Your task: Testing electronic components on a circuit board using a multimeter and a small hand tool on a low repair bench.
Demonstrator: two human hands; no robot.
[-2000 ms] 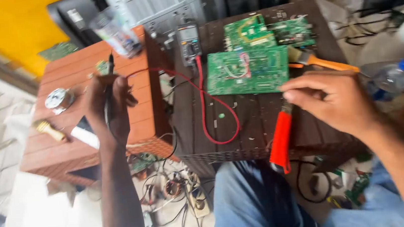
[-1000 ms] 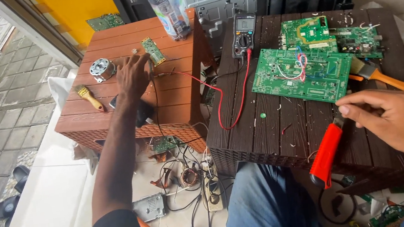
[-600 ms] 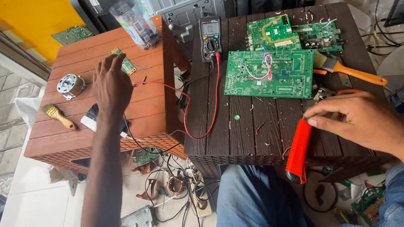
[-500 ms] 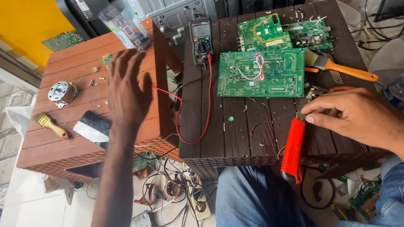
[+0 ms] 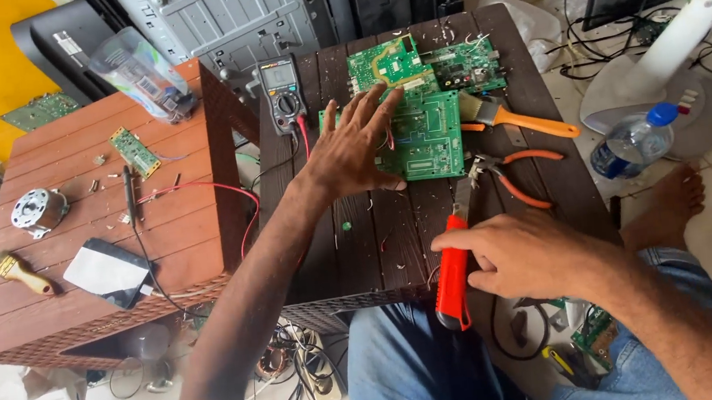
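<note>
My left hand (image 5: 353,150) lies flat, fingers spread, on the left part of a large green circuit board (image 5: 424,135) on the dark brown table (image 5: 374,242). My right hand (image 5: 516,255) grips a red utility knife (image 5: 454,269) at the table's near edge, its blade pointing toward the board. Two smaller green boards (image 5: 425,60) lie just beyond the large one. A multimeter (image 5: 282,94) sits to the left of them, and its red lead (image 5: 227,191) runs onto the reddish table.
An orange-handled brush (image 5: 517,117) and orange pliers (image 5: 508,177) lie right of the boards. The reddish table (image 5: 97,254) holds a small green board (image 5: 135,151), a motor (image 5: 34,211), a brush (image 5: 18,272), a black probe (image 5: 130,193) and a clear container (image 5: 138,73). A water bottle (image 5: 634,140) lies on the floor.
My left hand left the reddish table and swung right onto the large circuit board. My right hand stayed on the red knife at the table's near edge.
</note>
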